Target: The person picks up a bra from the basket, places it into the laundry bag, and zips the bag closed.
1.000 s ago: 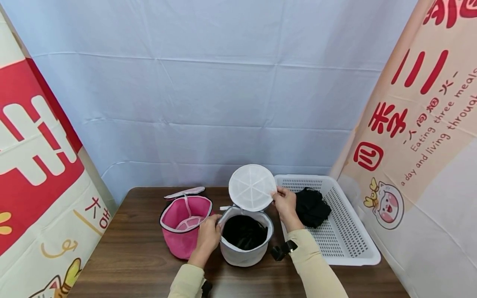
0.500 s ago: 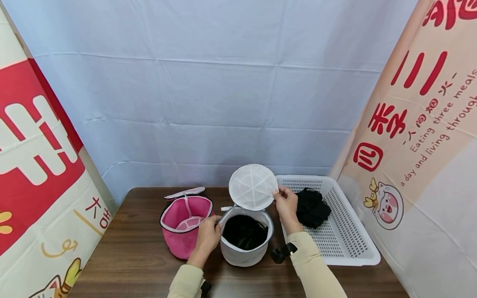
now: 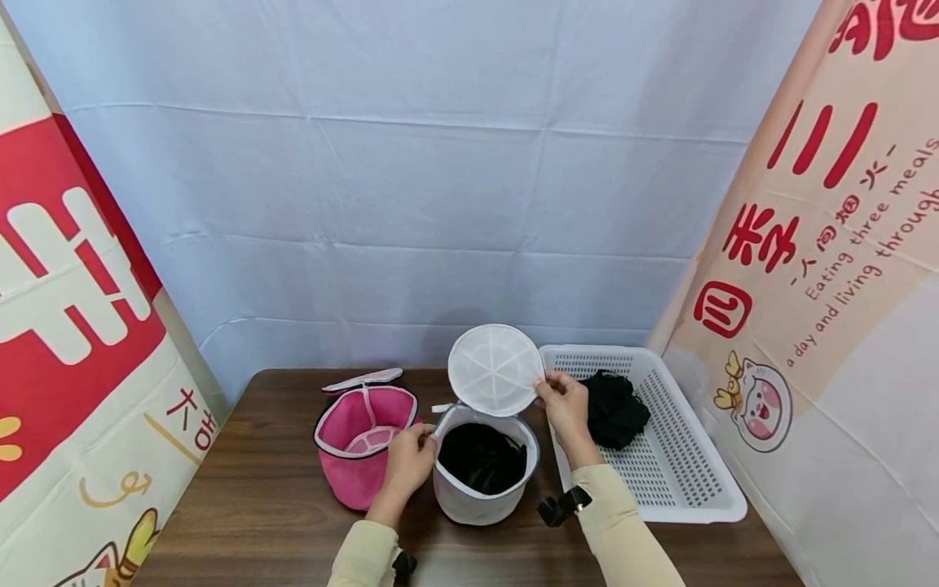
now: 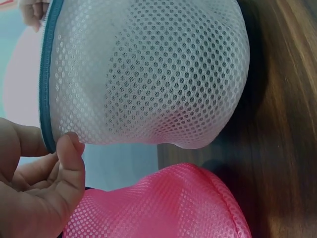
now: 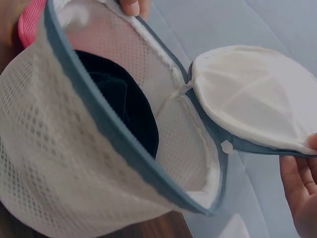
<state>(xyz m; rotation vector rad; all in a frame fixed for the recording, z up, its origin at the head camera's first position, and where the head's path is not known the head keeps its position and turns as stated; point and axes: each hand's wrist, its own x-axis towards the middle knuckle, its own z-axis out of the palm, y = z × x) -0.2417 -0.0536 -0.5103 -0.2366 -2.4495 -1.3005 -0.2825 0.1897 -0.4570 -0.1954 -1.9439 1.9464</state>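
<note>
A white mesh laundry bag (image 3: 477,507) with a blue-grey zip edge stands upright on the table. Black cloth (image 3: 480,458) lies inside it. My left hand (image 3: 409,461) pinches the bag's rim at the left side, thumb and fingers on the zip edge in the left wrist view. The round white lid (image 3: 495,369) is raised at the back, joined to the bag by a short stretch. With my right hand (image 3: 565,408) I pinch the lid's right edge. Close by on the left stands a pink mesh laundry bag (image 3: 352,481), its lid (image 3: 364,379) folded back.
At the right stands a white perforated plastic basket (image 3: 715,489) with a bundle of black cloth (image 3: 616,409) in its left part. The brown wooden table (image 3: 242,505) ends at the back against a pale blue cloth (image 3: 440,204). Printed cloths hang at both sides.
</note>
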